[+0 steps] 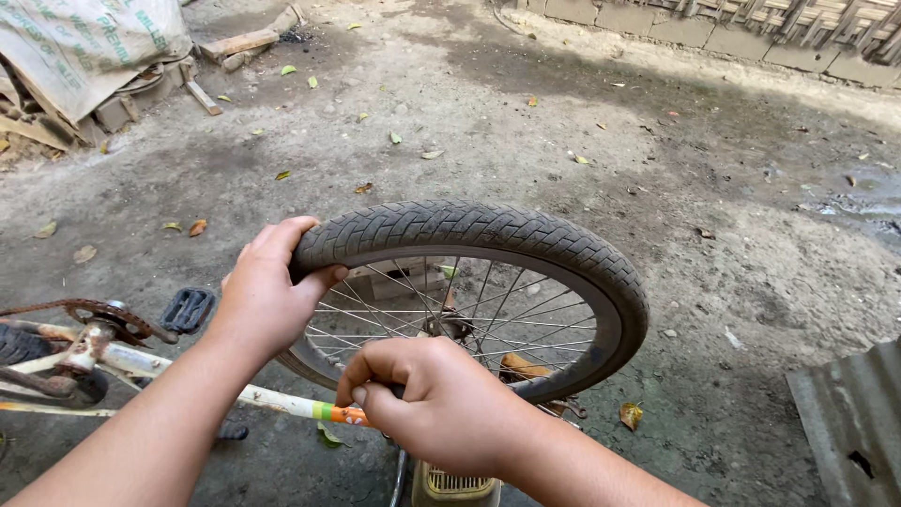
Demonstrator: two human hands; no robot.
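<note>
The bicycle wheel, with worn grey zigzag-tread tyre and thin steel spokes, stands upright over dirt ground. The left hand clamps the tyre's top-left; the right hand fists around its lower edge.

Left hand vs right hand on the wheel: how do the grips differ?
The left hand wraps over the tyre at the wheel's upper left, fingers on the tread and thumb underneath; the right hand sits lower, at the near rim. The left hand is open around the rubber; the right hand is closed in a fist, and what it grips is hidden. Both are bare and on the same spoked wheel.
</note>
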